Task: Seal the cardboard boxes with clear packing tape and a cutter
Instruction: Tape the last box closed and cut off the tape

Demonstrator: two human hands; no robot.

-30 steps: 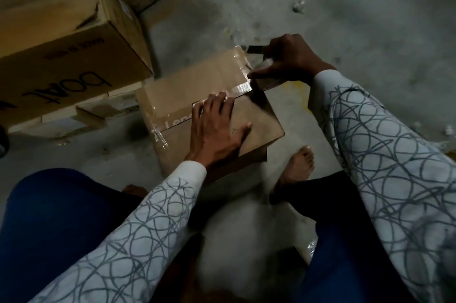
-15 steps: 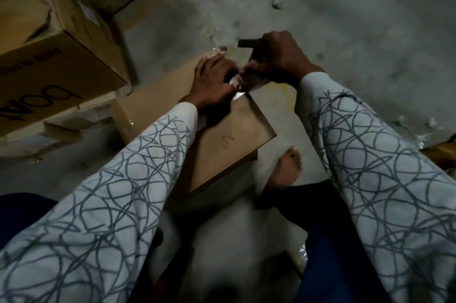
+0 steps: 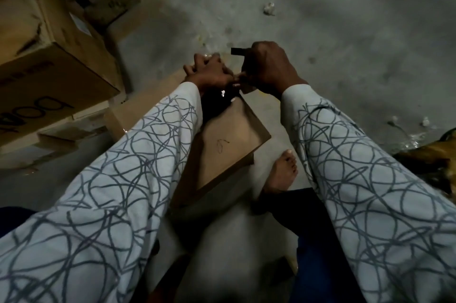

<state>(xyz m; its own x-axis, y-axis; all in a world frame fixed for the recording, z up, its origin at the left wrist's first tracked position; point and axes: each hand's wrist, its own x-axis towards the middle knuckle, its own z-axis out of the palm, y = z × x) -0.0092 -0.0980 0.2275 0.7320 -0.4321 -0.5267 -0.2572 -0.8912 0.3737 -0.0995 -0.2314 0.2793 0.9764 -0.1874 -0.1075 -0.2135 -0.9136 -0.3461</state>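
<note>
Head view: our left hand point(image 3: 209, 73) grips the box point(image 3: 234, 135) edge, pinning tape point(image 3: 223, 92) for our right hand point(image 3: 267, 68), gripping the cutter point(image 3: 237, 51), to sever.

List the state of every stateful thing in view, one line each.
small box, flaps shut.
cutter, gripped in right hand, dark end sticking out.
left hand, at the small box's far edge; grip unclear.
clear tape, only a glint shows; extent unclear.
large box, closed, top dented.

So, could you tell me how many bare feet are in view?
1: a bare foot beside the near right corner of the small box. The other may be hidden behind the left sleeve.
</note>
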